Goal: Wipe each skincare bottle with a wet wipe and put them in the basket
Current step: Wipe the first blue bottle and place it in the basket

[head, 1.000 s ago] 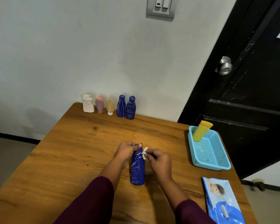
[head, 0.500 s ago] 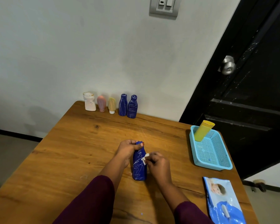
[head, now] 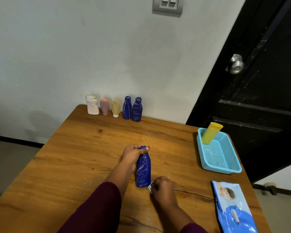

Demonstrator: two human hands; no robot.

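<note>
Lettering on the wipes pack (head: pixel 233 211) was too blurred to read. My left hand (head: pixel 132 155) gripped the neck of the blue bottle (head: pixel 143 171), upright on the table (head: pixel 74 157); my right hand (head: pixel 163 190) pinched a wet wipe (head: pixel 149 188) at its base.

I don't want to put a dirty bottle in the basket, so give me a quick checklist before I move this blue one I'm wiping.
1. Grip: left hand holds the blue bottle by its neck: ok.
2. Wipe: right hand pinches the wet wipe at the bottle's base: ok.
3. Bottle wiped clean: not ok, white scribbles show on its near side.
4. Bottle's far side: cannot tell, hidden.
5. Room in the basket: ok, only the yellow bottle leans in its far corner.
6. Way to the basket: ok, nothing stands between.
</note>
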